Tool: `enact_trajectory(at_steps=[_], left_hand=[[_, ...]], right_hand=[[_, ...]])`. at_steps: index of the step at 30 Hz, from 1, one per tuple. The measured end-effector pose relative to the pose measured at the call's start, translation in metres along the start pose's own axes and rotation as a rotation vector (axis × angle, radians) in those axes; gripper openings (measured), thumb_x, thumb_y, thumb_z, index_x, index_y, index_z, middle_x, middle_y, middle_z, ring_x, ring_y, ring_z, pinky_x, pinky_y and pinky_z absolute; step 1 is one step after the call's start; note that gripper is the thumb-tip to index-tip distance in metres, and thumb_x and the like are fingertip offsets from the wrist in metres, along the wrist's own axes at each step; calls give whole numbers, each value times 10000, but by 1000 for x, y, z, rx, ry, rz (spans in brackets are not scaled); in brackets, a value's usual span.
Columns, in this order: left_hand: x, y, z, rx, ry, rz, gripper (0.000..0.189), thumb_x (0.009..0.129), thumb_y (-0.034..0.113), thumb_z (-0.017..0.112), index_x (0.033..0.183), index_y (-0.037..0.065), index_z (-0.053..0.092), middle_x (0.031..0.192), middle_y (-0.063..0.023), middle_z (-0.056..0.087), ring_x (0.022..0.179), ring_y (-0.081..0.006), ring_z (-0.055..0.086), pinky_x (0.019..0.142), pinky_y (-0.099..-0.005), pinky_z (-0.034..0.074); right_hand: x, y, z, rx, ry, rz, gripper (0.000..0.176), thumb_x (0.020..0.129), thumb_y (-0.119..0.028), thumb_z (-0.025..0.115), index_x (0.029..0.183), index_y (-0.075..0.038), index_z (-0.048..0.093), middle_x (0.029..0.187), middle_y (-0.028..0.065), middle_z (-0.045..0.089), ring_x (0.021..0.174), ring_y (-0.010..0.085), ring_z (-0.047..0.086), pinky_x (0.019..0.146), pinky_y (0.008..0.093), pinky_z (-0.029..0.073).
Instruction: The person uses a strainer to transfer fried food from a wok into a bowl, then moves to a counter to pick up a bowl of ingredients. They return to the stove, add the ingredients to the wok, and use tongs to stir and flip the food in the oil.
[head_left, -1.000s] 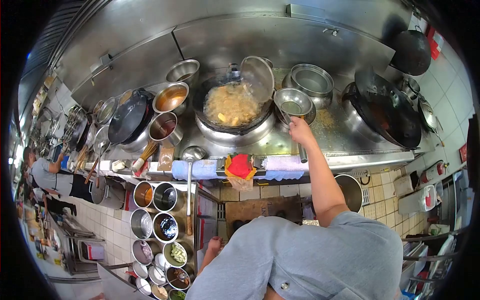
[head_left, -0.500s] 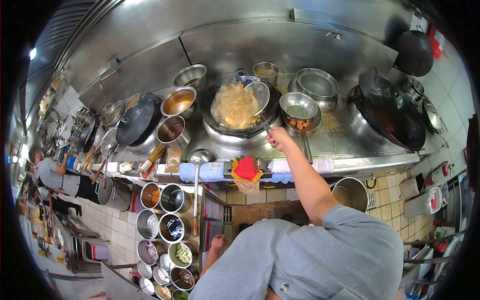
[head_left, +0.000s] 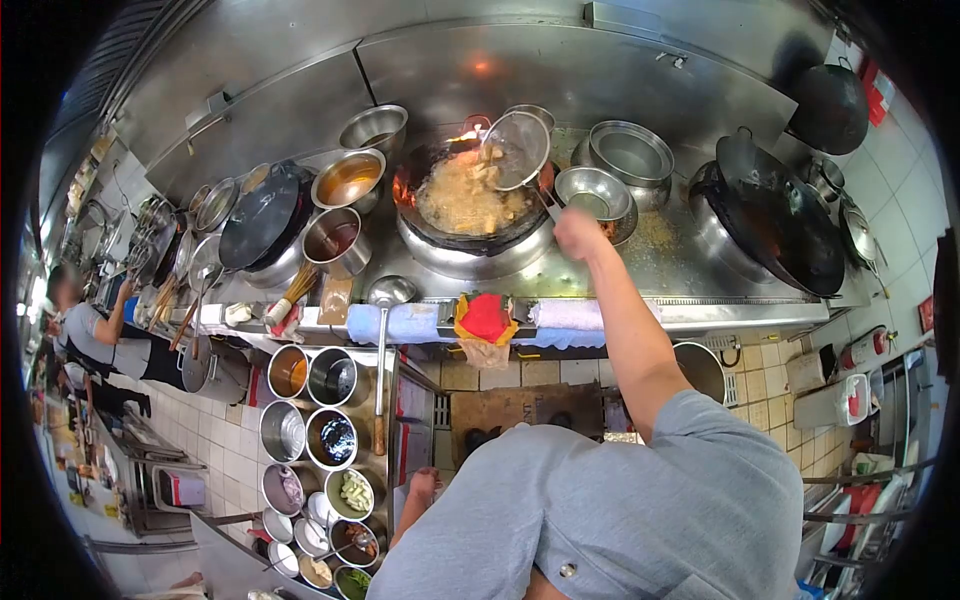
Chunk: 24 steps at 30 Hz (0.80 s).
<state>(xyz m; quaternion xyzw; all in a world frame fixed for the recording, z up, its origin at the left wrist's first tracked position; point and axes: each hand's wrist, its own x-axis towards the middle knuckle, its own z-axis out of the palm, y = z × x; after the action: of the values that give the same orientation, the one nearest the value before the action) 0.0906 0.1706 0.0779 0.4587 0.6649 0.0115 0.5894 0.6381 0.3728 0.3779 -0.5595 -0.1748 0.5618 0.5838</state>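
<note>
My right hand (head_left: pixel 578 236) is wrapped round the handle of a wire mesh strainer (head_left: pixel 522 150). The strainer is tilted over the far right side of a wok (head_left: pixel 470 243), with some pieces of food at its left rim. Pale golden food (head_left: pixel 475 200) bubbles in the oil in the wok, and orange flames (head_left: pixel 403 190) show around the wok's edge. Low beside my body, my left hand (head_left: pixel 424 484) hangs near the rack of containers. Its fingers look curled, and I see nothing in them.
A perforated metal bowl (head_left: pixel 592 190) sits right of the wok, beside a larger pot (head_left: pixel 632 150). Steel bowls, one with orange liquid (head_left: pixel 348 181), stand left. A long ladle (head_left: pixel 386 340) lies across the front edge. Another person (head_left: pixel 110 335) stands far left.
The strainer has risen from the oil and moved up, tilting over the wok's far side. Flames have appeared around the wok. My left hand stays low at my side.
</note>
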Motion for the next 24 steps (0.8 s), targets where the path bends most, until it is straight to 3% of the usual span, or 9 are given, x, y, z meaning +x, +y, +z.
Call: enact_trajectory(at_steps=[4, 6, 8, 9, 13, 18, 19, 23, 24], left_hand=[[-31, 53, 0, 52, 58, 12, 186, 844, 216, 478, 986, 103, 523, 741, -46, 588, 590, -162, 569, 480, -332, 401], [-11, 36, 2, -22, 38, 25, 178, 849, 210, 474, 983, 103, 521, 740, -42, 587, 595, -161, 570, 478, -326, 399], [-5, 28, 3, -89, 12, 36, 170, 853, 203, 470, 981, 103, 518, 739, -39, 585, 599, -161, 571, 476, -319, 396], [-8, 32, 3, -49, 3, 36, 166, 856, 197, 465, 983, 103, 516, 738, -37, 583, 594, -158, 565, 472, -312, 392], [-8, 30, 1, 45, -44, 37, 158, 867, 190, 445, 983, 103, 507, 739, -33, 574, 572, -143, 543, 454, -301, 376], [-8, 24, -3, -16, -35, -6, 159, 874, 201, 431, 980, 107, 503, 747, -35, 570, 551, -139, 528, 439, -298, 367], [-6, 20, -2, -37, -48, 7, 160, 876, 200, 425, 982, 109, 503, 752, -38, 571, 552, -141, 528, 438, -298, 368], [-10, 17, 8, -26, -12, -35, 159, 876, 195, 432, 985, 106, 505, 762, -47, 575, 578, -155, 542, 455, -297, 384], [-12, 17, 10, -11, -6, -49, 158, 876, 193, 434, 986, 105, 506, 765, -51, 576, 587, -159, 546, 461, -297, 389]], right_hand=[[-3, -4, -8, 10, 125, -41, 230, 846, -81, 391, 1072, -92, 434, 644, 45, 454, 397, 73, 349, 325, 213, 243], [-4, -7, -12, -11, 158, -52, 283, 849, -88, 392, 1128, -93, 441, 643, 50, 467, 397, 78, 364, 326, 217, 252], [-3, -9, -21, -348, 201, -163, 346, 851, -99, 397, 1195, -99, 437, 632, 50, 480, 401, 77, 377, 326, 218, 249], [9, -11, -35, -493, 167, -169, 302, 840, -104, 410, 1125, -61, 501, 673, 120, 553, 435, 164, 488, 368, 281, 355], [22, -8, -45, -811, 300, -384, 363, 842, -113, 424, 1185, -9, 483, 623, 84, 558, 425, 146, 482, 402, 287, 382], [-27, -15, -30, -1214, 494, -717, 327, 827, -138, 459, 1098, 30, 534, 805, 190, 625, 714, 257, 624, 712, 343, 463], [-44, -17, -23, -1008, 443, -568, 298, 821, -165, 463, 1060, -16, 562, 997, 245, 569, 981, 379, 527, 858, 398, 409], [-48, 3, -8, -1066, 313, -541, 294, 817, -160, 461, 1050, -14, 566, 997, 227, 578, 998, 358, 525, 878, 394, 396], [-22, 15, -12, -1103, 218, -527, 268, 833, -156, 456, 1025, -21, 584, 892, 201, 612, 842, 310, 593, 736, 380, 463]])
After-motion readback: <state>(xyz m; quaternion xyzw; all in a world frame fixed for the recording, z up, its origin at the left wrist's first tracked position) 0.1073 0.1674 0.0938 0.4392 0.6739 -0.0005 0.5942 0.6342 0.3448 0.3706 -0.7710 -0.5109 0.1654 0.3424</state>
